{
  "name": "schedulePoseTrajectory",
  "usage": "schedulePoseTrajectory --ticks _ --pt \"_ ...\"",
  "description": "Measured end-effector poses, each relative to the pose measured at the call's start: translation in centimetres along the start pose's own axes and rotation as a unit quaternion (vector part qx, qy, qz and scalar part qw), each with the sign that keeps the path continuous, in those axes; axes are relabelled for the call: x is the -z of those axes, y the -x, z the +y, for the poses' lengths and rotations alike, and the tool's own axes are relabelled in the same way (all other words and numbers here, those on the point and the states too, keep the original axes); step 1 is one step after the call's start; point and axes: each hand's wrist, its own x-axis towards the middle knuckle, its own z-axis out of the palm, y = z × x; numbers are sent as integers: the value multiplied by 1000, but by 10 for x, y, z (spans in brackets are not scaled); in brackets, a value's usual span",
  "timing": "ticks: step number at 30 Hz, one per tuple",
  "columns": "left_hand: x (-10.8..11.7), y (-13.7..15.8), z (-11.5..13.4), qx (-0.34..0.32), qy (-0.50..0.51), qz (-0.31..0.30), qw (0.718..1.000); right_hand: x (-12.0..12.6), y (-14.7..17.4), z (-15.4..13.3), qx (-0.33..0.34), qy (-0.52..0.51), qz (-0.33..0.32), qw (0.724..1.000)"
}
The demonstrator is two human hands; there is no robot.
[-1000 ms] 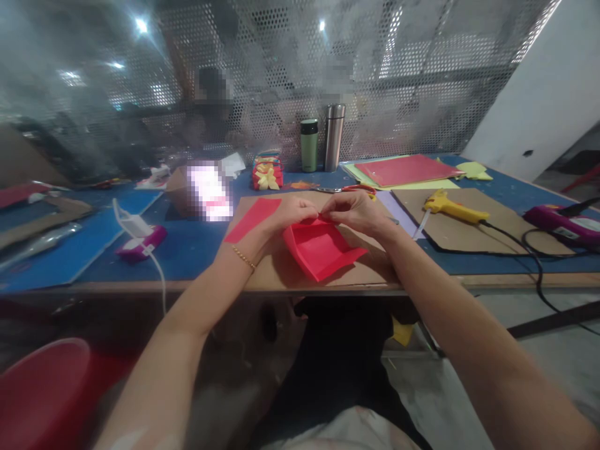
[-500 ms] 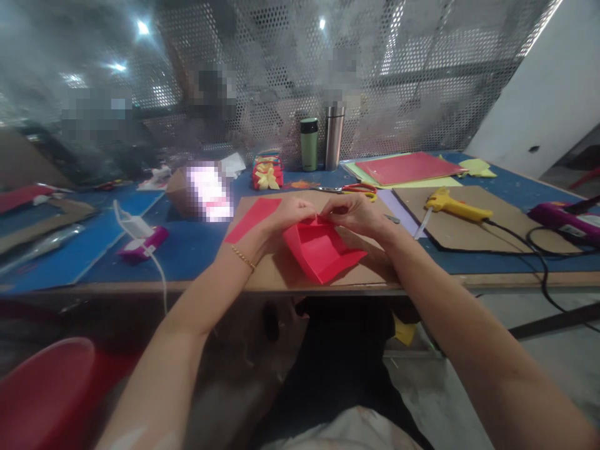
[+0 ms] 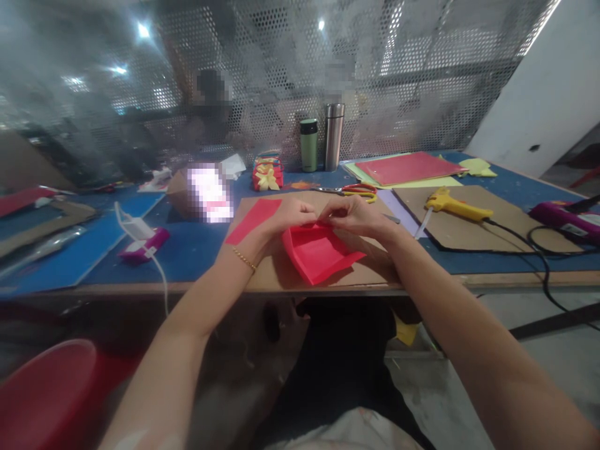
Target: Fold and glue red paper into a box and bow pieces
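A folded piece of red paper (image 3: 319,253), shaped like a shallow open box, is tilted over a brown cardboard sheet (image 3: 262,273). Its far edge is pinched between the fingers of my left hand (image 3: 296,214) and my right hand (image 3: 351,214). Both hands are closed, close together, and the fingertips hide part of that edge. A flat red paper strip (image 3: 255,220) lies on the cardboard beside my left wrist. Just beyond my right hand rest scissors (image 3: 359,190) with red and yellow handles.
A yellow glue gun (image 3: 462,207) lies on cardboard at right, its black cord trailing off the table. Behind stand a green flask (image 3: 309,147), a steel bottle (image 3: 334,137) and a small red box with a yellow bow (image 3: 268,174). A purple power strip (image 3: 144,245) sits left.
The red paper's near corner has swung slightly left and its far edge tilts a little differently. Both hands keep their pinch, with the fingers shifted slightly.
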Motion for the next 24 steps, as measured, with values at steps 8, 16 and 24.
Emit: schedulePoseTrajectory --ticks 8,16,24 --pt "3 3 2 -16 -22 -3 1000 6 5 -10 -118 -32 18 992" --pt "4 3 0 -35 -37 -13 999 2 2 -11 -114 37 -26 992" --pt "5 -5 -10 -52 -71 -21 996 0 2 -11 -112 45 -36 992"
